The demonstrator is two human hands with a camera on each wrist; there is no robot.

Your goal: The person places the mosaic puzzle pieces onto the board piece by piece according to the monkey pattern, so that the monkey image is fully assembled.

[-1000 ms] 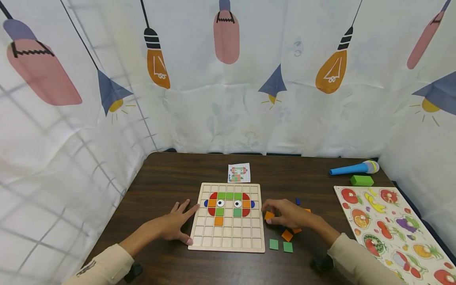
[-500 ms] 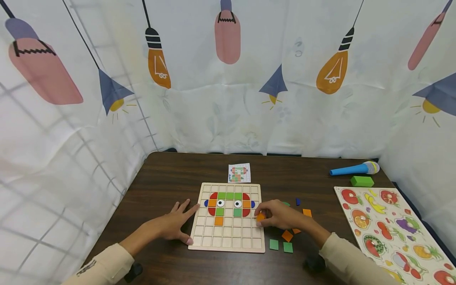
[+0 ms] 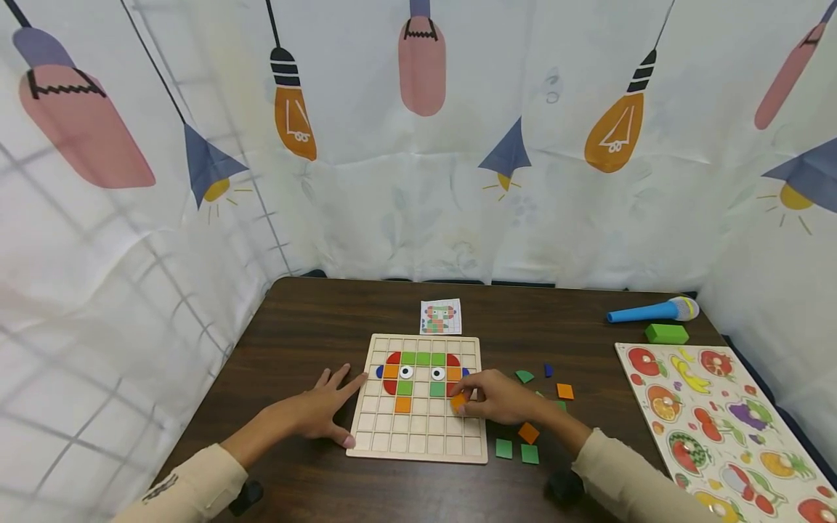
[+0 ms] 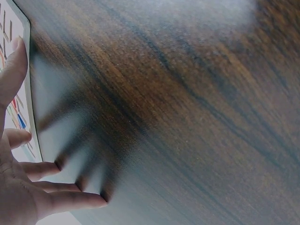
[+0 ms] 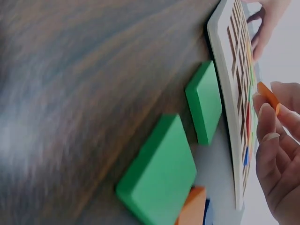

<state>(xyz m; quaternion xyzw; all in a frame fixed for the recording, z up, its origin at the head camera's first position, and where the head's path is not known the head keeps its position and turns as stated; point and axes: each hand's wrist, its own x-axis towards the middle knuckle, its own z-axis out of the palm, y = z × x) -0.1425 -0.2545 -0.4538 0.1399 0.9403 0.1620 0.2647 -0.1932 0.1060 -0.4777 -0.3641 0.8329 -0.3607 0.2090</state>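
Pinching an orange tile [image 3: 458, 403], right grip [image 3: 500, 396]; touching the board [image 3: 418, 443], splayed, left grip [image 3: 317, 413]

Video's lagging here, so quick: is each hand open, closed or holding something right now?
Left hand: open, holding nothing, touching the left edge of the board.
Right hand: closed, pinching an orange tile over the board.

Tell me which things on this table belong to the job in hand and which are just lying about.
Seemingly part of the job:
- wooden grid board, left hand at its edge
- orange piece in the right hand
- loose coloured pieces
- picture card

Seemingly just lying about:
- blue microphone
- green block
- fruit-patterned board
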